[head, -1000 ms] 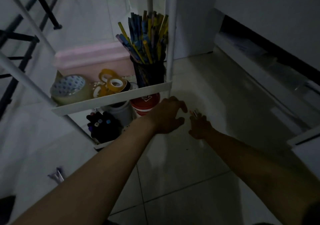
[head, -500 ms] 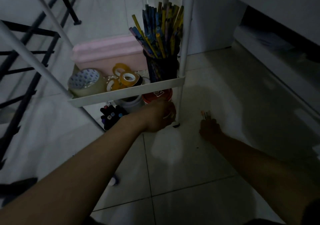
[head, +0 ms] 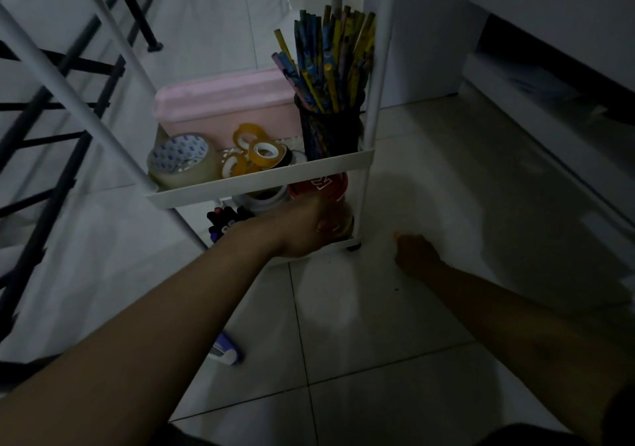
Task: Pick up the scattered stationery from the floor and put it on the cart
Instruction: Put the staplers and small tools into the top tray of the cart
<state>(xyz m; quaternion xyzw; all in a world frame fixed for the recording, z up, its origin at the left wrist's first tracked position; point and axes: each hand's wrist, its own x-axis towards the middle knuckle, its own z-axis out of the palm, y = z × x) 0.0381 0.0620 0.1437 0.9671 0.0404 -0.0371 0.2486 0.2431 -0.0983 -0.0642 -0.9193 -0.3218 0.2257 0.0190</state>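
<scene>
The white cart (head: pixel 261 181) stands on the tiled floor in dim light. My left hand (head: pixel 302 232) reaches into its bottom shelf, right beside a red-lidded jar (head: pixel 323 184); its fingertips are hidden in shadow. My right hand (head: pixel 415 253) rests low on the floor just right of the cart's wheel. Its fingers are curled round a small item whose orange tip (head: pixel 396 235) pokes out. A purple and white stationery item (head: pixel 225 351) lies on the floor under my left forearm.
The cart's middle shelf holds a big tape roll (head: pixel 182 163), small yellow tape rolls (head: pixel 264 153), a pink box (head: pixel 223 101) and a cup of pencils (head: pixel 330 129). Markers (head: pixel 223 222) sit on the bottom shelf. A black rack (head: pixel 51 101) stands left, white furniture (head: pixel 549 136) right.
My left hand has moved from above the floor into the cart's bottom shelf. The right hand stays low on the floor by the wheel. The view has shifted, showing the purple item.
</scene>
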